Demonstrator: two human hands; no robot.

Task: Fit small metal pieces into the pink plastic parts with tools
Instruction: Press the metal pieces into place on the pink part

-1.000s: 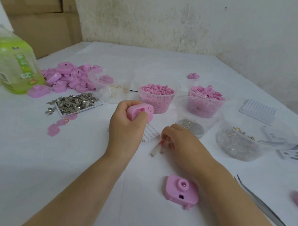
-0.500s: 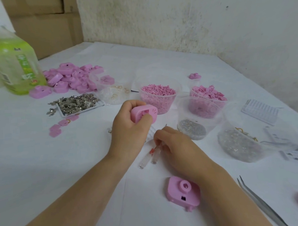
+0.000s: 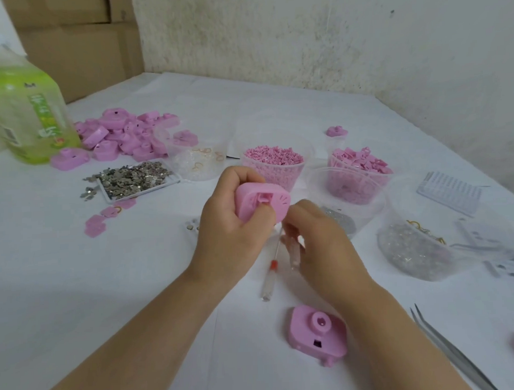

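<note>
Left hand [image 3: 227, 228] grips a pink plastic part [image 3: 262, 205], fingers curled round it, its open face turned up toward the camera, held above the white table [image 3: 62, 277] at centre. Right hand [image 3: 320, 245] sits just right of it, fingers curled, fingertips touching the part's near right edge. It pinches thin clear stick tools [image 3: 269, 268], one with a red band. Their working tips are hidden behind the fingers.

Near, just right of the right forearm: a second pink part [image 3: 316, 330] lies flat on the table. Tweezers [image 3: 451, 354] lie further right, toward the near right corner.

Containers, behind the hands, left to right:
- flat white tray [image 3: 177, 177] heaped with small silver metal pieces [image 3: 131, 178], some spilled over its left edge
- clear tub [image 3: 198, 165] holding a few gold rings
- clear cup [image 3: 273, 167] full of tiny pink granules
- low clear cup [image 3: 365, 202] just right of the right hand, a thin layer of silver bits at the bottom
- clear cup [image 3: 336, 159] behind that one, filled with pink clips [image 3: 363, 160]
- large clear tub [image 3: 403, 203] far right, with silvery bits and a few gold hooks

Far left: loose pile of pink parts [image 3: 123, 135], touching a green bottle [image 3: 19, 116]. A few flat pink pieces [image 3: 103, 219] lie near the tray. White ridged block [image 3: 450, 195] at right.
</note>
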